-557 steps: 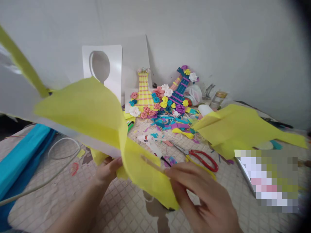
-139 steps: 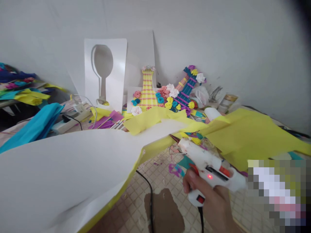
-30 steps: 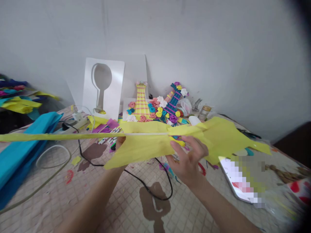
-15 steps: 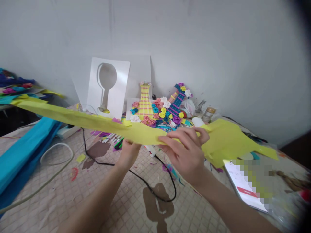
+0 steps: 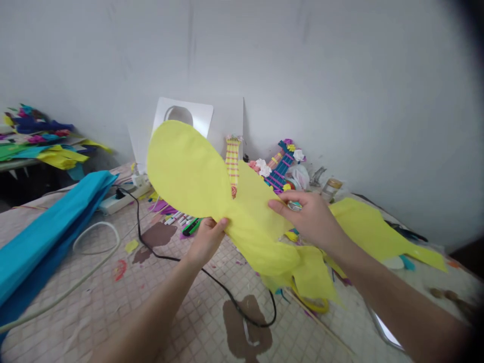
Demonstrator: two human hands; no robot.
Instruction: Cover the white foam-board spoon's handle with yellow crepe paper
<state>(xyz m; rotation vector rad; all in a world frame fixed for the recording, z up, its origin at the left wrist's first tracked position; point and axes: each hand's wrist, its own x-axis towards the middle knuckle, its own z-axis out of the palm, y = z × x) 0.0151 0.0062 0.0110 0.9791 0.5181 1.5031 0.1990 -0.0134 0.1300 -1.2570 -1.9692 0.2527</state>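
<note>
Yellow cutout (image 5: 185, 169) is held up above the worktop (image 5: 170, 317), its round end rising to the left of the left hand (image 5: 204, 243) and its neck running down to the right, beneath the right hand (image 5: 312, 219). The left hand grasps the cutout where round end meets neck, thumb on the front face, fingers behind. The right hand seems to pinch the outer edge of a loose flap (image 5: 258, 196) of thin yellow paper, though the fingertips are too soft in this view to be sure of the grip.

The round end shows a neat outline, while the flap stands out from the neck and ragged paper (image 5: 313, 275) hangs below the right hand. Judging by that, the step in hand is handling the loose paper along the neck. The next move would call for a steady left hand and a gentle pull from the right, since paper this thin could crease or tear.

Just beyond the left hand lie a green knife (image 5: 191, 227) and some markers (image 5: 176, 218); a black cord (image 5: 227, 290) loops on the near side. Past the right hand, another yellow sheet (image 5: 361, 227) lies on the worktop, and a stick (image 5: 321, 322) lies below the right forearm.
</note>
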